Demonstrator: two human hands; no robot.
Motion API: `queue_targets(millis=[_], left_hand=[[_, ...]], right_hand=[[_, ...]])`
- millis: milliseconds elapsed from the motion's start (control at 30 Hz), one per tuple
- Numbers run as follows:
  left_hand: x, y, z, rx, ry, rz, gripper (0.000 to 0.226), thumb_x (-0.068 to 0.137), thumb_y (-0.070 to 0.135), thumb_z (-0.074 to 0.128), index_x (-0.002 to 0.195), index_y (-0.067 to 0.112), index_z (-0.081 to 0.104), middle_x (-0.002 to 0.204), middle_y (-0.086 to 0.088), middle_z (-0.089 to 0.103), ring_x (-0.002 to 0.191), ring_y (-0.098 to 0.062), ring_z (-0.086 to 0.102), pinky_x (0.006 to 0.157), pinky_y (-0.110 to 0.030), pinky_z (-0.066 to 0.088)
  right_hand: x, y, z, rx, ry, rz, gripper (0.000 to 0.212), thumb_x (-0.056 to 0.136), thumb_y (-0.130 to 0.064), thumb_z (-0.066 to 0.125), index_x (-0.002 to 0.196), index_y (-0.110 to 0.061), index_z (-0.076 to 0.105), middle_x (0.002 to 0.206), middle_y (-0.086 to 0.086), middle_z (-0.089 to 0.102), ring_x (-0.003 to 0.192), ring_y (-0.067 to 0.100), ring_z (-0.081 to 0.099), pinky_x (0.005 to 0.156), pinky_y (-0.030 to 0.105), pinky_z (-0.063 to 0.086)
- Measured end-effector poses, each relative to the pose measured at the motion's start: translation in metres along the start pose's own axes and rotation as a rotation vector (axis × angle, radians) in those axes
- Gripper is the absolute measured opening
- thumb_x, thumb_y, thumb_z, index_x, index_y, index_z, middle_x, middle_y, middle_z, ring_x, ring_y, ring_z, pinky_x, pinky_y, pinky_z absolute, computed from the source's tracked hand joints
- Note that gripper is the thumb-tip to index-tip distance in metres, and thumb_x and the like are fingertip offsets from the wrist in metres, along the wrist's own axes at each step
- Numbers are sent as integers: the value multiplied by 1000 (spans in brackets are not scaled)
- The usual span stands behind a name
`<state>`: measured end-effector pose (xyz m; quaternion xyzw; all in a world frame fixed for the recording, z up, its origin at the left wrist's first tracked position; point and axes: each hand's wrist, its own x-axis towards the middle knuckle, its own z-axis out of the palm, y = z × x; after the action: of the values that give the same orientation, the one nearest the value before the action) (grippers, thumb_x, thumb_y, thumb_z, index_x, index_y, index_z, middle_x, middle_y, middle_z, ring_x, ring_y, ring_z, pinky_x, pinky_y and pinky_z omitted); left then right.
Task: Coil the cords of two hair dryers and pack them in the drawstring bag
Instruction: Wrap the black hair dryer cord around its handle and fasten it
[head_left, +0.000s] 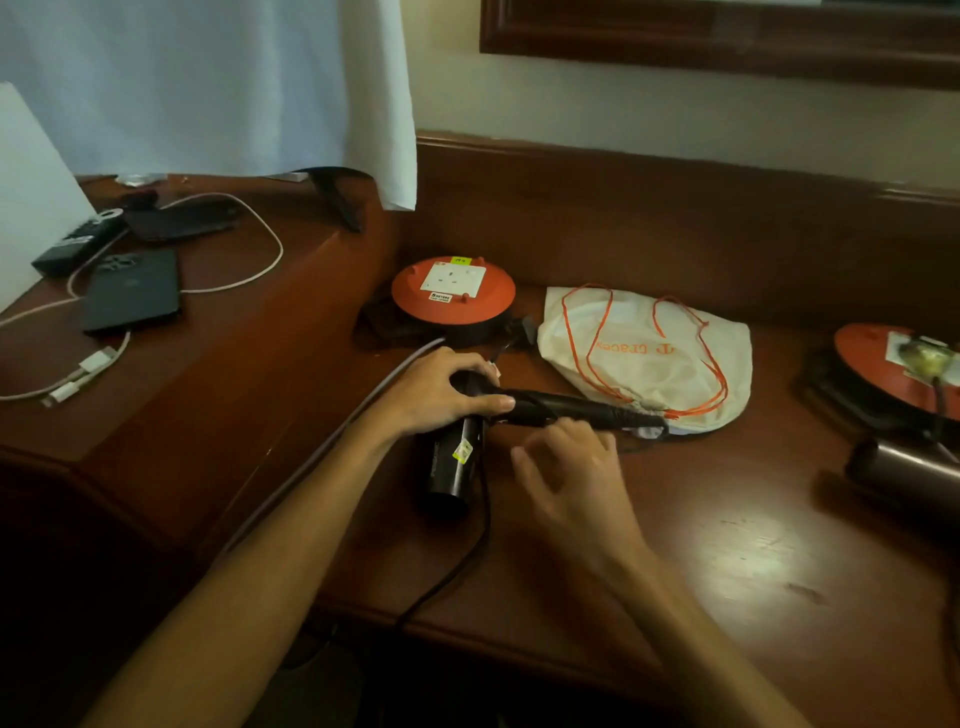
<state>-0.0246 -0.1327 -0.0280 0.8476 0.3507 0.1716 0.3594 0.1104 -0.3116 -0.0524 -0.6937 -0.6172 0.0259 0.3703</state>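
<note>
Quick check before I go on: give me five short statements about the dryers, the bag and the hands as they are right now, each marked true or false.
1. The left hand grips the black hair dryer. True.
2. The drawstring bag already holds a dryer. False: it lies flat on the desk, with the black dryer's handle reaching over its near edge.
3. The black dryer's cord is fully coiled. False: it trails loose over the desk's front edge.
4. The right hand is open beside the dryer handle. True.
5. A second hair dryer lies at the far right. True, only partly in view.
</note>
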Motion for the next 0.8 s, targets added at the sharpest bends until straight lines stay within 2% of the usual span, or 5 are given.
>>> queue_targets(millis=[233,367,500,667,800], left_hand=[[-6,-11,9,-128,168,-4,21,81,49,78,96,34,75,109,17,62,110,1,52,98,-23,37],[-14,-17,9,-210,257,63,20,86,36,78,99,22,77,93,23,60,95,16,52,82,-4,34],[-18,-32,3,-383,291,19,16,82,43,80,89,29,77,97,13,70,104,-8,64,96,-33,49],[-29,-44,-4,-568,266,37,28,76,54,75,90,31,76,98,7,72,96,-16,70,84,-31,51],[-34,-47,-3,-640,241,23,28,76,51,75,93,30,76,100,4,73,95,-17,71,82,-31,52]], right_hand=[[-11,-13,37,-208,-218,152,35,101,-45,46,101,-17,67,103,-3,56,100,16,47,86,36,38],[-4,-24,21,720,-305,481,35,104,-24,50,78,-4,62,79,5,62,71,13,54,68,30,42],[-4,-21,3,1620,-541,829,26,104,-21,46,81,-10,51,62,11,45,50,22,49,53,34,44],[-4,16,-8,1271,-704,632,12,97,-12,59,91,-3,55,80,19,57,70,26,63,53,27,48],[21,33,-16,1107,-675,588,14,99,-9,53,89,-1,57,69,19,51,65,34,66,73,46,58]])
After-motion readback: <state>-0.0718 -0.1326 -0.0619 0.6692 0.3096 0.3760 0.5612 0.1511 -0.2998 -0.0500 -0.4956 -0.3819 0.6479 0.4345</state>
